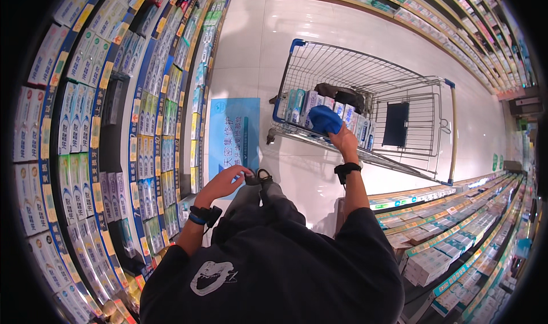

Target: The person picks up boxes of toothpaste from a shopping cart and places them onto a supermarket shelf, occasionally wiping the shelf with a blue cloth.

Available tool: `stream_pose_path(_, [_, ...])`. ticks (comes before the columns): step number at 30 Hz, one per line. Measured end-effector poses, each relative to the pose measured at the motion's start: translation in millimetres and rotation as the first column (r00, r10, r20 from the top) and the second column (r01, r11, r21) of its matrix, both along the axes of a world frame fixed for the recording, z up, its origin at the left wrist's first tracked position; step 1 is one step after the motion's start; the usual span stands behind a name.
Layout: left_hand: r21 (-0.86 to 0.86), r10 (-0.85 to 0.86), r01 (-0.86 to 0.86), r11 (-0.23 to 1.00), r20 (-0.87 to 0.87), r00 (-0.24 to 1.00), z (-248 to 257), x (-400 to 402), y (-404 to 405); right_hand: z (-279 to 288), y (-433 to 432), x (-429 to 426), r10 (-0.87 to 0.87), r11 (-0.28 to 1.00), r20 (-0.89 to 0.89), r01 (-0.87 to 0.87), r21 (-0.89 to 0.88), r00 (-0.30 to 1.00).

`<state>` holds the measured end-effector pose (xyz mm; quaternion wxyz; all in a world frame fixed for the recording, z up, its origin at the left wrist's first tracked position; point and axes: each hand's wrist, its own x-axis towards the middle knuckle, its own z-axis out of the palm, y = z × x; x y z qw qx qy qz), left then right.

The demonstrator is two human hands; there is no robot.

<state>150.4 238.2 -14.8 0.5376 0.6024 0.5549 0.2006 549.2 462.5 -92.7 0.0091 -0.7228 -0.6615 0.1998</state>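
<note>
My right hand (pixel 343 140) grips a crumpled blue cloth (pixel 324 119) over the near side of a wire shopping cart (pixel 342 63). Beneath and beside the cloth, a row of toothpaste boxes (pixel 349 115) stands in the cart, with teal-and-white packs (pixel 295 105) at its left end. Behind the row lies a dark, bundled item (pixel 342 93) that I cannot identify. My left hand (pixel 227 182) hangs over the floor in front of my legs, its fingers loosely apart and nothing in them. Each wrist wears a black band with a small device.
Shelves of boxed toothpaste (pixel 77 118) rise along my left. More stocked shelves (pixel 445 238) run at the right, and others (pixel 385 0) line the far side. A blue floor sticker (pixel 234 131) with writing lies on the pale tiles (pixel 239 37). The cart's handle (pixel 454 131) points right.
</note>
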Motion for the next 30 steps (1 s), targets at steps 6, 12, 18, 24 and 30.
stream_pose_path(6, [0.151, -0.202, 0.202, 0.968, -0.020, 0.979, -27, 13, 77, 4, -16, 6, 0.090, 0.986, -0.133, -0.107, -0.129, 0.987])
stream_pose_path(12, [0.212, -0.203, 0.184, 0.960, 0.069, 0.977, -25, 44, 158, 9, -31, -3, 0.028, 0.982, -0.033, -0.033, -0.188, 0.999])
stream_pose_path(18, [0.261, -0.271, 0.276, 0.925, -0.056, 0.961, -84, 85, 179, -26, -31, 24, -0.046, 0.993, -0.246, 0.018, -0.117, 0.968])
stream_pose_path(24, [-0.004, -0.336, 0.353, 0.936, -0.310, 0.889, -92, 102, 172, -62, 9, 108, 0.174, 0.984, -0.601, -0.159, 0.078, 0.780])
stream_pose_path(30, [-0.096, -0.177, 0.154, 0.983, -0.301, 0.937, -110, 118, 189, -56, 98, 168, 0.241, 0.952, -0.382, -0.142, 0.270, 0.892])
